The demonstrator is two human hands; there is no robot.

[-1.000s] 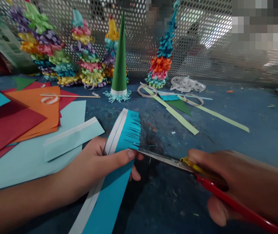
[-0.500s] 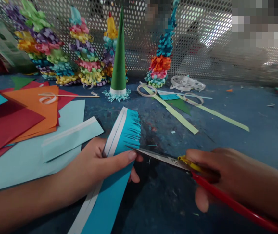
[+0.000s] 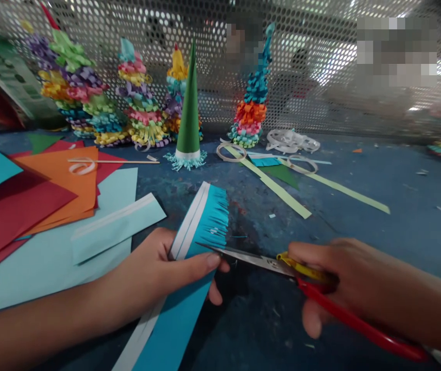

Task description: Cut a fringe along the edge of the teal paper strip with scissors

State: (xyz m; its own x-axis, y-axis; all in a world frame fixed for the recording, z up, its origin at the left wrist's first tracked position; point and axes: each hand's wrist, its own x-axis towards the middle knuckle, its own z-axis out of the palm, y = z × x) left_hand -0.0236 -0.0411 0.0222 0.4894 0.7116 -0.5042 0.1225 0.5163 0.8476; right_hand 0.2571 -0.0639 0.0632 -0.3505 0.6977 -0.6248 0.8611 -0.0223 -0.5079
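My left hand (image 3: 182,270) pinches a long blue paper strip (image 3: 189,319) between thumb and fingers. White tape-like bands run along the strip's left edge, and its upper right edge is cut into a fine fringe. In my right hand (image 3: 336,288) are scissors (image 3: 270,264) with a red handle and yellow wrapping on the other loop. Their blades lie across the strip just above my left thumb, at the lower end of the fringe. Behind the strip stands a green paper cone (image 3: 188,118) with a pale blue fringe around its base.
Coloured paper sheets (image 3: 58,188) and a folded pale blue strip (image 3: 116,229) lie at left. Several fringed paper cones (image 3: 253,111) stand along a perforated metal screen (image 3: 220,67). Tape rings (image 3: 231,152), pale green strips (image 3: 282,193) and a white tangle (image 3: 292,141) lie beyond my hands.
The view has tilted up slightly, so everything sits lower. The scissor blades look closer together at the strip, and the fringe reaches about the same place. Both hands keep their hold.
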